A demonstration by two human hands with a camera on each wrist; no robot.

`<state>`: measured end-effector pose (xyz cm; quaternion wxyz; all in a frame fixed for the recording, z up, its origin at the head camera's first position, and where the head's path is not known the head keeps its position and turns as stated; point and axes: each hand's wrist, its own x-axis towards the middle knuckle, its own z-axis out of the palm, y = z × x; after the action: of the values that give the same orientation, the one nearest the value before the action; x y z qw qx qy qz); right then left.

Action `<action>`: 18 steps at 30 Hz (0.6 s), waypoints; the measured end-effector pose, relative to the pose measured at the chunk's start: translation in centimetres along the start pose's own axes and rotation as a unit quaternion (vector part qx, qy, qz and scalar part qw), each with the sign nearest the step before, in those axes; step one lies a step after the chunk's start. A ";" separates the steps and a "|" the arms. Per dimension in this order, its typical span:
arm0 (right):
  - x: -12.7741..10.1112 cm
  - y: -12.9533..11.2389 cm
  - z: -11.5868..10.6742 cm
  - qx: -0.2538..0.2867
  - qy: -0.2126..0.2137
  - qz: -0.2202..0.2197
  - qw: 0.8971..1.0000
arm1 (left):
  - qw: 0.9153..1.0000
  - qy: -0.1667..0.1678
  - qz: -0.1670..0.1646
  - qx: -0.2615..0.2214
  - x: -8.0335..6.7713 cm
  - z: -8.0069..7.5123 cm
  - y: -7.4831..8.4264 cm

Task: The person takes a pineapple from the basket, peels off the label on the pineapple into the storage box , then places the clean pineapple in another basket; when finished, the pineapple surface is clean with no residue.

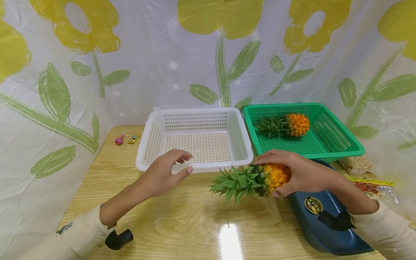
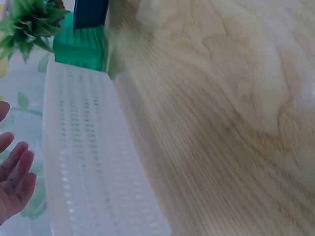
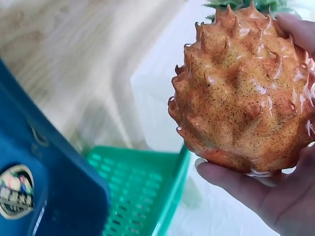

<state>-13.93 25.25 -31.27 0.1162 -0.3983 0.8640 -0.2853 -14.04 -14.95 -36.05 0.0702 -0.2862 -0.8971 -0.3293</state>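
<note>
My right hand (image 1: pixel 299 171) grips a pineapple (image 1: pixel 277 177) by its orange body, the leafy crown pointing left over the wooden table. In the right wrist view, the fingers and thumb wrap round the spiky pineapple (image 3: pixel 241 93). My left hand (image 1: pixel 167 169) hovers at the front rim of the white basket (image 1: pixel 195 168), fingers relaxed and holding nothing. The left wrist view shows its loosely bent fingers (image 2: pixel 19 169) beside the white basket (image 2: pixel 93 162). A second pineapple (image 1: pixel 297 125) lies on its side in the green basket (image 1: pixel 344 153), crown to the left.
A dark blue basin (image 1: pixel 302 220) sits at the right under my right forearm, beside a bag of grains (image 1: pixel 355 164) and a colourful packet (image 1: pixel 373 187). A lollipop (image 1: pixel 119 139) and a small yellow packet (image 1: pixel 134 138) lie left of the white basket. A flowered curtain (image 1: pixel 146 65) hangs behind.
</note>
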 end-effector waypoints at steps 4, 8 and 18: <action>-0.2 0.5 -1.3 -0.006 0.011 -0.010 1.000 | 1.000 -0.007 -0.014 0.005 0.5 -0.1 -0.9; -0.3 1.0 -2.7 -0.007 0.019 -0.007 1.000 | 0.999 -0.021 -0.031 0.004 0.8 0.0 -1.7; -0.2 2.8 -5.7 0.030 0.018 0.022 0.999 | 0.996 -0.062 -0.063 0.005 1.3 0.4 -3.1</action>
<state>-17.99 29.15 -28.30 0.1187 -0.3706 0.8656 -0.3152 -16.82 -16.00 -37.71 -0.0049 -0.2491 -0.9175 -0.3099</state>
